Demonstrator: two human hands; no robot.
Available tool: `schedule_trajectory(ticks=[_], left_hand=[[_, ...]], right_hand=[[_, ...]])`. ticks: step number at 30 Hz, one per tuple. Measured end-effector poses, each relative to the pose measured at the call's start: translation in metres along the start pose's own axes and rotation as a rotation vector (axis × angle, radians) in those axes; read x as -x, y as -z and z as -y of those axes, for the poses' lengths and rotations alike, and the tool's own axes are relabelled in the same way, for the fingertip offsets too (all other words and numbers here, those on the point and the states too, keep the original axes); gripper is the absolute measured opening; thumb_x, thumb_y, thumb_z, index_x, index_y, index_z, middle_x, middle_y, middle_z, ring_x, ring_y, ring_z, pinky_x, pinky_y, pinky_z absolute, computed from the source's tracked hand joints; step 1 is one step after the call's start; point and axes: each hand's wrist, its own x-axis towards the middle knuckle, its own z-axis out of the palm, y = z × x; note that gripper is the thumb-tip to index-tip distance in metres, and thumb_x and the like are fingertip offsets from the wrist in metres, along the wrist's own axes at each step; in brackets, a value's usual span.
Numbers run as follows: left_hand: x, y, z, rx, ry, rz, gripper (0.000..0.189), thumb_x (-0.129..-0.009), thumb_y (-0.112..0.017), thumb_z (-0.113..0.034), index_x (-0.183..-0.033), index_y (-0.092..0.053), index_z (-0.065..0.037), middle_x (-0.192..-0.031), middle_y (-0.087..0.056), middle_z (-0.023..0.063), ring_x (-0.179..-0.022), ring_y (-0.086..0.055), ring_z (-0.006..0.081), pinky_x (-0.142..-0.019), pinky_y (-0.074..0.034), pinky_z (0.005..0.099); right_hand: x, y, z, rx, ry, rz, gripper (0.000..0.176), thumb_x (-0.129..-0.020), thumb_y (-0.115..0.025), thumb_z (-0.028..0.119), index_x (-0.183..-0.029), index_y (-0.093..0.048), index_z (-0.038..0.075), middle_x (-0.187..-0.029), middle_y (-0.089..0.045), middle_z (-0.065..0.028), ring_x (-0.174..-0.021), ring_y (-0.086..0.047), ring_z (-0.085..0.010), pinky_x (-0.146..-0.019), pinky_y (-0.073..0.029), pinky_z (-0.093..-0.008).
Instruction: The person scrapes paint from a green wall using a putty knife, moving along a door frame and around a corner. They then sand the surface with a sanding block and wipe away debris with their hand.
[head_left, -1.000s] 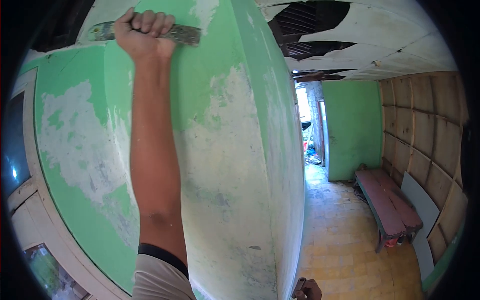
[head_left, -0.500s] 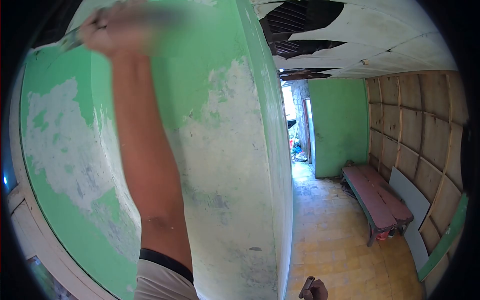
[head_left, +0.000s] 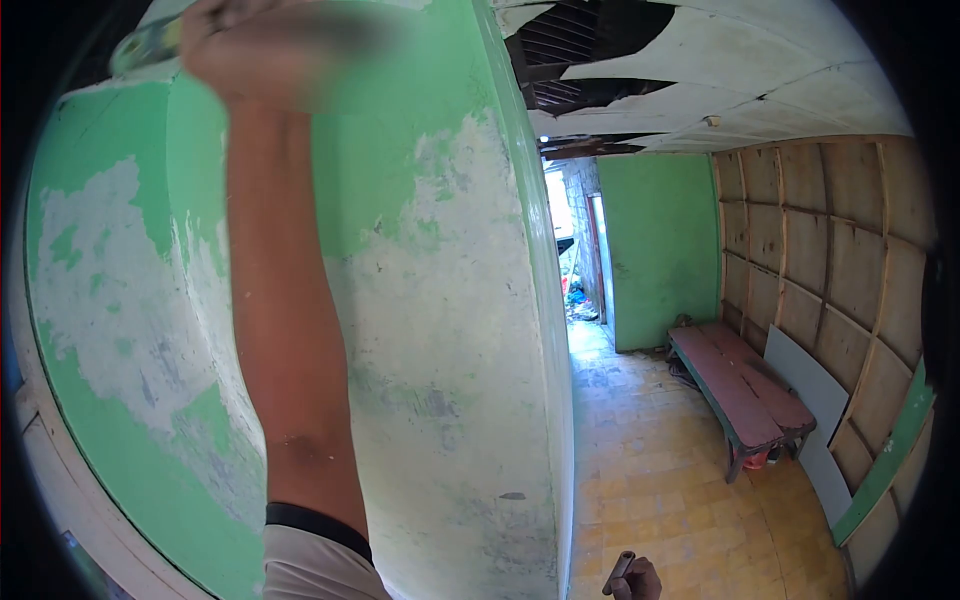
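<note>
My left arm reaches up across a wall (head_left: 440, 300) where green paint has come off in large patches, baring whitish plaster. At its end, my left hand (head_left: 250, 50) is closed near the ceiling, partly smeared by motion. A pale greenish object (head_left: 145, 50) sticks out to its left and a dark blur spreads to its right; what it grips cannot be made out. Low in the view, my right hand (head_left: 640, 580) is wrapped round a short tube-shaped handle (head_left: 621, 566) with a hollow-looking end, pointing up; its lower part is hidden.
A reddish-brown bench (head_left: 745, 385) stands along a wood-framed panel wall (head_left: 810, 220), with a grey sheet (head_left: 810, 390) leaning beside it. The ceiling (head_left: 780, 90) has broken, dark openings. Yellowish tiles (head_left: 650, 470) cover the floor toward a bright doorway (head_left: 578, 260). A pale frame (head_left: 90, 500) edges the left side.
My left hand has moved slightly up and to the right over the wall. The camera has turned a little to the right. My right hand still holds the tube-shaped handle.
</note>
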Motion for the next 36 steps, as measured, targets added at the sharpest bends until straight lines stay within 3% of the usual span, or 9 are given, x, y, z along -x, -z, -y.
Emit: schedule_trajectory(ticks=[2, 6, 8, 10, 16, 24, 28, 32, 36], left_hand=[[-0.009, 0.016, -0.019, 0.080, -0.008, 0.140, 0.026, -0.066, -0.049, -0.017, -0.051, -0.028, -0.018, -0.047, -0.023, -0.0045, -0.043, -0.021, 0.0103, -0.049, -0.024, 0.0289], [0.007, 0.001, 0.034, 0.107, 0.034, -0.129, 0.025, -0.063, -0.046, -0.018, -0.048, -0.026, -0.019, -0.042, -0.022, -0.0061, -0.040, -0.020, 0.0092, -0.048, -0.024, 0.0260], [0.023, -0.022, 0.041, -0.020, -0.071, 0.002, 0.032, -0.080, -0.047, -0.022, -0.053, -0.029, -0.017, -0.045, -0.028, -0.0028, -0.038, -0.022, 0.0112, -0.041, -0.024, 0.0279], [0.008, -0.005, 0.019, 0.507, 0.098, 0.137, 0.033, -0.079, -0.047, -0.020, -0.053, -0.027, -0.017, -0.045, -0.025, -0.0029, -0.039, -0.021, 0.0114, -0.042, -0.023, 0.0280], [0.009, -0.014, 0.031, -0.194, -0.026, -0.110, 0.027, -0.065, -0.050, -0.018, -0.050, -0.028, -0.019, -0.046, -0.024, -0.0033, -0.041, -0.019, 0.0113, -0.048, -0.023, 0.0269], [-0.012, 0.034, 0.008, 0.327, 0.164, 0.009, 0.028, -0.066, -0.049, -0.016, -0.051, -0.025, -0.017, -0.047, -0.021, -0.0038, -0.042, -0.019, 0.0112, -0.048, -0.023, 0.0274], [0.009, -0.004, 0.015, -0.095, -0.014, -0.040, 0.026, -0.070, -0.048, -0.015, -0.053, -0.027, -0.016, -0.047, -0.022, -0.0037, -0.044, -0.019, 0.0112, -0.049, -0.022, 0.0292], [0.006, 0.014, -0.011, 0.342, -0.016, 0.108, 0.029, -0.072, -0.049, -0.016, -0.054, -0.027, -0.015, -0.048, -0.022, -0.0030, -0.044, -0.019, 0.0114, -0.051, -0.023, 0.0289], [0.025, -0.022, 0.042, 0.105, 0.014, -0.094, 0.032, -0.079, -0.047, -0.019, -0.054, -0.028, -0.018, -0.045, -0.023, -0.0043, -0.039, -0.020, 0.0098, -0.042, -0.023, 0.0267]], right_hand=[[-0.003, -0.001, 0.002, 0.001, 0.028, -0.006, 0.012, -0.092, -0.051, 0.014, -0.089, -0.047, 0.004, -0.073, -0.044, -0.0036, -0.060, -0.045, -0.0102, -0.056, -0.040, -0.0243], [0.001, -0.001, 0.008, -0.059, -0.024, 0.010, 0.011, -0.092, -0.051, 0.014, -0.090, -0.046, 0.004, -0.073, -0.045, -0.0041, -0.061, -0.044, -0.0102, -0.056, -0.039, -0.0242], [0.000, -0.001, 0.009, -0.031, -0.007, 0.002, 0.011, -0.092, -0.051, 0.014, -0.091, -0.046, 0.004, -0.073, -0.045, -0.0042, -0.061, -0.044, -0.0102, -0.056, -0.038, -0.0241], [0.001, 0.001, 0.013, -0.026, -0.004, -0.008, 0.011, -0.092, -0.051, 0.013, -0.092, -0.046, 0.004, -0.073, -0.045, -0.0044, -0.061, -0.044, -0.0102, -0.056, -0.038, -0.0242], [0.010, 0.005, 0.005, -0.026, -0.070, -0.059, 0.010, -0.092, -0.052, 0.013, -0.093, -0.046, 0.004, -0.073, -0.045, -0.0039, -0.061, -0.045, -0.0101, -0.056, -0.039, -0.0238], [0.005, 0.003, 0.017, -0.012, -0.069, -0.050, 0.010, -0.092, -0.052, 0.013, -0.093, -0.046, 0.005, -0.071, -0.046, -0.0037, -0.061, -0.046, -0.0101, -0.057, -0.040, -0.0240], [0.007, -0.002, 0.019, 0.035, -0.057, -0.046, 0.010, -0.092, -0.051, 0.014, -0.093, -0.046, 0.005, -0.071, -0.046, -0.0039, -0.061, -0.046, -0.0104, -0.057, -0.039, -0.0240], [0.007, -0.009, 0.026, -0.055, -0.052, -0.056, 0.010, -0.092, -0.051, 0.014, -0.093, -0.046, 0.005, -0.071, -0.047, -0.0039, -0.062, -0.045, -0.0103, -0.058, -0.039, -0.0238], [0.014, -0.012, 0.022, -0.026, -0.081, -0.070, 0.010, -0.092, -0.051, 0.013, -0.093, -0.045, 0.005, -0.071, -0.046, -0.0036, -0.062, -0.045, -0.0102, -0.058, -0.039, -0.0237]])
